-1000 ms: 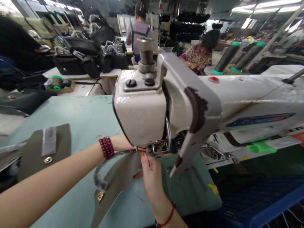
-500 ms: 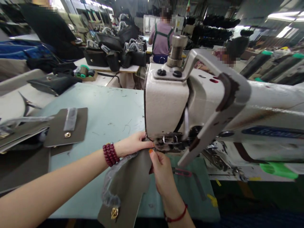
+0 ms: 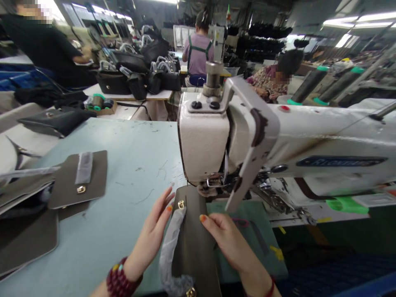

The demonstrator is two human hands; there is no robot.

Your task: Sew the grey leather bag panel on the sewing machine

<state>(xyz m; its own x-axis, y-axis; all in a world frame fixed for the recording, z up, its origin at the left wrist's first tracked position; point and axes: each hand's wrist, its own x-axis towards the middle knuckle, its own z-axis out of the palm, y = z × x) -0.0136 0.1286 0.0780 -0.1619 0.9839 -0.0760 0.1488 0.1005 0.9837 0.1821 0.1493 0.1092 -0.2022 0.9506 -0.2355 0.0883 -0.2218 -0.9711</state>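
A grey-brown bag panel point(image 3: 195, 231) lies lengthwise on the table, its far end against the sewing machine's presser foot area point(image 3: 207, 187). Along its left side runs a bag handle wrapped in clear plastic point(image 3: 169, 247), with gold-coloured fittings point(image 3: 181, 204) at both ends. My left hand point(image 3: 151, 231) is beside the panel's left edge, fingers apart and holding nothing; whether its fingertips touch the edge is unclear. My right hand point(image 3: 232, 237) pinches the right edge, thumb on top and the other fingers partly hidden. The needle's tip cannot be made out.
The sewing machine point(image 3: 204, 140) fills the right side. Matching panels point(image 3: 82, 177) lie at left. Pink-handled snips point(image 3: 240, 222) and a grey strip point(image 3: 259, 237) rest on the right. Black bags point(image 3: 114, 82), thread cones point(image 3: 309, 84) and several people stand or sit beyond.
The panel has been turned and now lies straighter, with a fitting near the machine. My left hand has drawn back from the needle area and opened; my right hand has moved slightly right and down.
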